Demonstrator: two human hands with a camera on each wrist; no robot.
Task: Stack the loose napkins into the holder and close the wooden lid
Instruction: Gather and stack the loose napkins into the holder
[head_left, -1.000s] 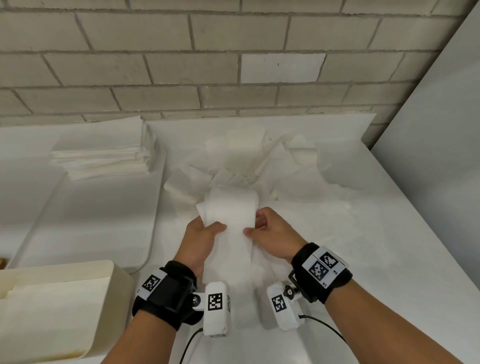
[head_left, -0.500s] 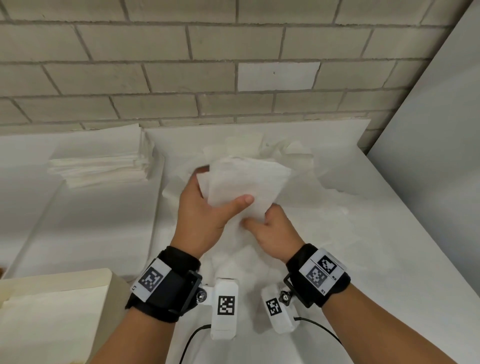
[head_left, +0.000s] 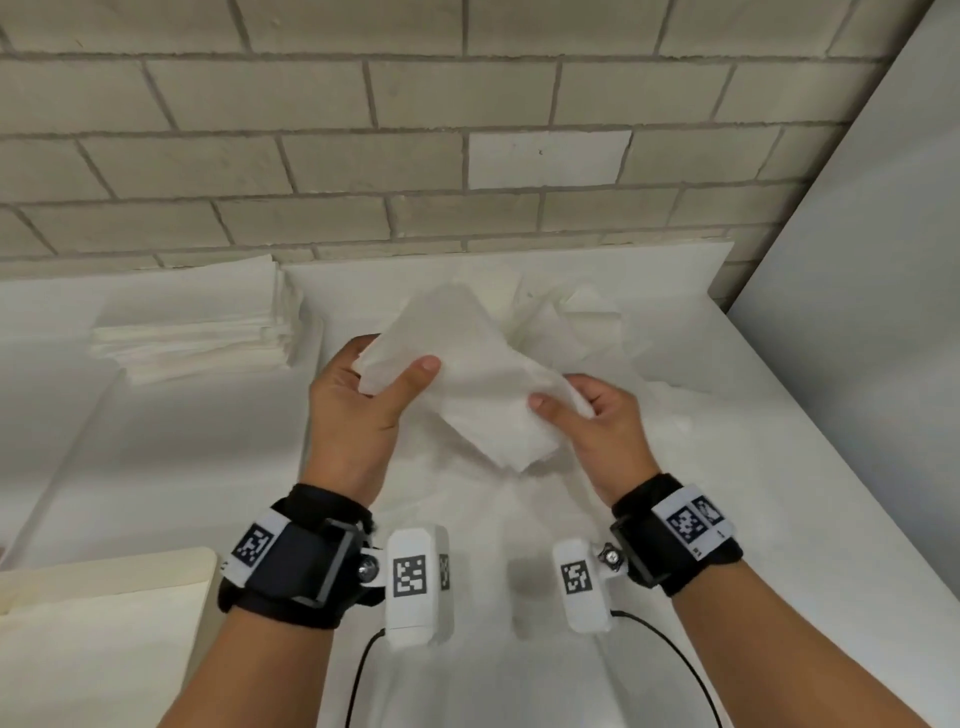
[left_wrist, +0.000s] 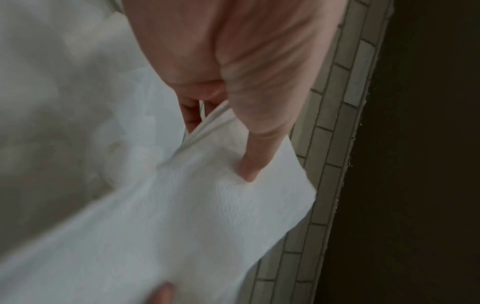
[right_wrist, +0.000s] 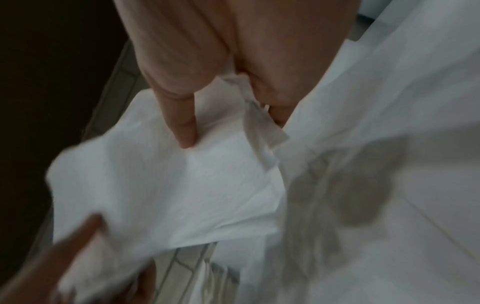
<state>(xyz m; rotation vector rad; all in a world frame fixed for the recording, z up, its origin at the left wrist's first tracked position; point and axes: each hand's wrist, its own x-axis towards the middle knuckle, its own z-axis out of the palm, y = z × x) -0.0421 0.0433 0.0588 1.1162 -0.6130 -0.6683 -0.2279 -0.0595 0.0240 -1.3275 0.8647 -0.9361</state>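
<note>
I hold a small stack of white napkins (head_left: 470, 384) above the table with both hands. My left hand (head_left: 363, 395) grips its left end, thumb on top and fingers underneath. My right hand (head_left: 587, 415) pinches the right end. The left wrist view shows the thumb pressed into the napkins (left_wrist: 182, 216); the right wrist view shows the napkins (right_wrist: 168, 185) pinched between thumb and fingers. Loose napkins (head_left: 550, 322) lie in a heap behind my hands. The cream holder (head_left: 104, 577) sits at the lower left with napkins inside. No wooden lid is in view.
A neat pile of folded napkins (head_left: 197, 327) sits at the back left on a white tray-like surface (head_left: 156, 457). A brick wall (head_left: 467, 130) runs behind the table. A grey panel (head_left: 857, 312) stands along the right edge.
The napkins were lifted off the table and turned. My left hand moved left along them and my right hand came up to pinch their right end.
</note>
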